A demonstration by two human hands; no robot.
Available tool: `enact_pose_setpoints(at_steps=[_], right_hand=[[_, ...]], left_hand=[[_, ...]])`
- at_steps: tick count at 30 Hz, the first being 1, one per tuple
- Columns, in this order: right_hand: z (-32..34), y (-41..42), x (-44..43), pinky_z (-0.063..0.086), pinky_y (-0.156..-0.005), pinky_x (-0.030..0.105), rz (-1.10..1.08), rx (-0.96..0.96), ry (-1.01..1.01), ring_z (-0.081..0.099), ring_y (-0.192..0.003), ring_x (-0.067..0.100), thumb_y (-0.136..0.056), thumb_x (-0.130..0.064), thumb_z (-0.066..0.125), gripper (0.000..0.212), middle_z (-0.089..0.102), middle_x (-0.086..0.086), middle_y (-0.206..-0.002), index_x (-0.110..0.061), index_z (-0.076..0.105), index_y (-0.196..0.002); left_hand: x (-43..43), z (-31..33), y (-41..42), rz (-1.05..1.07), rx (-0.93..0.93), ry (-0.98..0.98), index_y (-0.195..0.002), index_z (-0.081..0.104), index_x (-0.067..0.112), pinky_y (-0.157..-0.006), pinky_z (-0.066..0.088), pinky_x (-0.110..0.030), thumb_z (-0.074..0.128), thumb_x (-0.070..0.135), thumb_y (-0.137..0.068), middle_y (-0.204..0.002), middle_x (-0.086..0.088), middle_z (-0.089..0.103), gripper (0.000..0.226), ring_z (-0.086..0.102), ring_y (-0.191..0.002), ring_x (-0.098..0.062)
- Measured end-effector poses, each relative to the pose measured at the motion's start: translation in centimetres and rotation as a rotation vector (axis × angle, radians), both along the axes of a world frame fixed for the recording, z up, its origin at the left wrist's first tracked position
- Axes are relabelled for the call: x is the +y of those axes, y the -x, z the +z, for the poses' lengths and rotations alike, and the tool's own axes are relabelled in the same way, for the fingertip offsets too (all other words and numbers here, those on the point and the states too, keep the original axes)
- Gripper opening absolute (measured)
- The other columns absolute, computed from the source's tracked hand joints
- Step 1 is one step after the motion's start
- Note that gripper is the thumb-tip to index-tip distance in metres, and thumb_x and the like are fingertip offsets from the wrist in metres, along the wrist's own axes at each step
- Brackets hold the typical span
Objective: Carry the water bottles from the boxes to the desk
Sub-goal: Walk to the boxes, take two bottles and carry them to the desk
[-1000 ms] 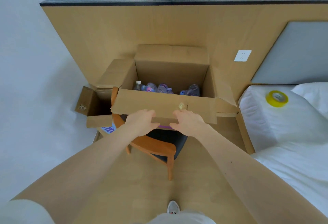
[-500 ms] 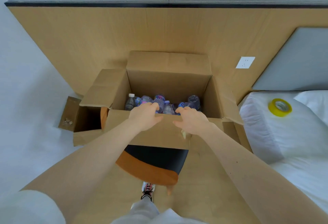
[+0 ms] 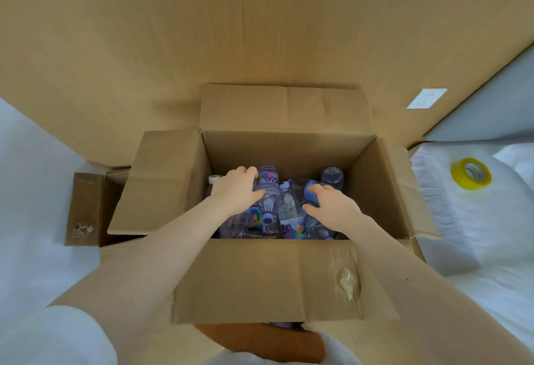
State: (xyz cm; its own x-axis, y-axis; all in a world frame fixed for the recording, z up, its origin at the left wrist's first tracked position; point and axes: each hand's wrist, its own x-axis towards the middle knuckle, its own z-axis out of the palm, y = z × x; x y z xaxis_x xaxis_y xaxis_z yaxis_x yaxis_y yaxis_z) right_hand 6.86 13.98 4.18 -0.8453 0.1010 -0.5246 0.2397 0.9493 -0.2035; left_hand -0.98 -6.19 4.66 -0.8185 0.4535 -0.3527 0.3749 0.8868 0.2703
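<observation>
A large open cardboard box (image 3: 268,281) stands right in front of me with several clear water bottles lying inside. Both my forearms reach over its front flap. My left hand (image 3: 235,190) curls round a purple-labelled bottle (image 3: 268,188) at the left of the pile. My right hand (image 3: 332,205) has fingers and thumb round a blue-labelled bottle (image 3: 310,192) at the right. Between the hands lies a bottle with a white cap (image 3: 289,208). Another bottle (image 3: 332,177) sits near the back right corner.
A smaller open box (image 3: 85,208) stands at the left against the white wall. White bedding (image 3: 476,234) with a yellow tape roll (image 3: 471,174) lies at the right. An orange chair edge (image 3: 260,341) shows under the big box. A wall socket (image 3: 426,98) sits on the wooden panel.
Both hands left the front flap and went down into the box onto the bottles. I have come closer and now look almost straight into the box.
</observation>
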Motion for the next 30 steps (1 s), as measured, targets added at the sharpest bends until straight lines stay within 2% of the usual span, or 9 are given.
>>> enact_pose_setpoints(at_steps=[4,8,12,15,17,20,23,26,30], right_hand=[[-2.1,1.8,0.3,0.047,-0.085,0.04,-0.019,-0.055,0.035,0.055,-0.113,0.031,-0.1,-0.04,0.045,0.054,0.045,0.012,-0.138,-0.018,0.031,-0.147],[-4.1,3.6,1.5,0.048,-0.092,0.041,-0.029,-0.056,0.054,0.047,-0.125,0.029,-0.099,-0.041,0.046,0.056,0.04,0.011,-0.145,-0.018,0.03,-0.148],[-6.1,4.7,3.4,0.047,-0.094,0.041,-0.025,-0.077,0.034,0.042,-0.13,0.029,-0.099,-0.041,0.047,0.058,0.037,0.009,-0.148,-0.017,0.029,-0.149],[-7.5,5.4,4.4,0.046,-0.094,0.041,-0.045,-0.071,0.025,0.043,-0.129,0.029,-0.098,-0.04,0.048,0.058,0.038,0.01,-0.146,-0.016,0.03,-0.147],[-8.6,5.8,4.3,0.047,-0.094,0.042,-0.049,-0.086,0.081,0.044,-0.128,0.029,-0.098,-0.039,0.051,0.06,0.038,0.009,-0.147,-0.017,0.028,-0.148],[-10.2,6.5,3.7,0.049,-0.085,0.039,-0.08,-0.113,0.159,0.053,-0.118,0.029,-0.096,-0.039,0.055,0.063,0.038,0.009,-0.146,-0.018,0.027,-0.148],[-11.9,7.3,2.9,0.05,-0.087,0.04,-0.115,-0.157,0.226,0.054,-0.117,0.031,-0.094,-0.036,0.059,0.065,0.039,0.012,-0.143,-0.016,0.026,-0.147],[-13.5,7.5,2.1,0.049,-0.091,0.041,-0.12,-0.194,0.254,0.051,-0.12,0.032,-0.091,-0.035,0.063,0.069,0.041,0.014,-0.14,-0.013,0.027,-0.145],[-15.3,7.4,1.6,0.042,-0.102,0.042,-0.089,-0.222,0.228,0.044,-0.129,0.03,-0.084,-0.04,0.07,0.081,0.042,0.012,-0.143,-0.012,0.027,-0.146]], left_hand=[[0.8,-2.4,1.4,-0.035,-0.112,-0.003,-0.135,0.041,0.017,-0.08,0.047,-0.034,0.049,0.045,-0.097,-0.132,-0.006,0.047,0.048,0.051,-0.113,-0.023],[1.6,-4.0,2.5,-0.022,-0.219,-0.052,-0.137,0.04,0.017,-0.076,0.043,-0.031,0.051,0.042,-0.097,-0.136,-0.005,0.044,0.049,0.051,-0.099,-0.017],[2.6,-5.8,2.5,-0.055,-0.236,-0.043,-0.14,0.038,0.016,-0.086,0.047,-0.036,0.054,0.039,-0.096,-0.14,-0.004,0.042,0.052,0.048,-0.118,-0.022],[3.3,-7.2,3.1,-0.129,-0.204,0.012,-0.139,0.039,0.016,-0.085,0.047,-0.035,0.055,0.033,-0.095,-0.142,-0.004,0.039,0.05,0.045,-0.12,-0.023],[3.7,-8.0,3.7,-0.183,-0.171,0.047,-0.137,0.04,0.016,-0.085,0.046,-0.034,0.056,0.026,-0.095,-0.142,-0.004,0.039,0.046,0.043,-0.122,-0.023],[4.3,-9.3,4.3,-0.286,-0.143,0.151,-0.141,0.036,0.014,-0.092,0.044,-0.036,0.054,0.007,-0.093,-0.145,-0.006,0.035,0.052,0.037,-0.129,-0.025],[4.7,-10.8,4.8,-0.38,-0.133,0.229,-0.145,0.03,0.013,-0.1,0.039,-0.037,0.055,-0.004,-0.087,-0.152,-0.007,0.027,0.065,0.029,-0.137,-0.027],[5.0,-11.9,5.3,-0.459,-0.119,0.283,-0.148,0.026,0.012,-0.11,0.028,-0.037,0.059,-0.002,-0.086,-0.156,-0.008,0.021,0.071,0.021,-0.143,-0.027],[5.4,-12.8,5.9,-0.514,-0.101,0.316,-0.148,0.025,0.013,-0.116,0.016,-0.036,0.06,-0.001,-0.086,-0.157,-0.009,0.017,0.072,0.015,-0.145,-0.026]])
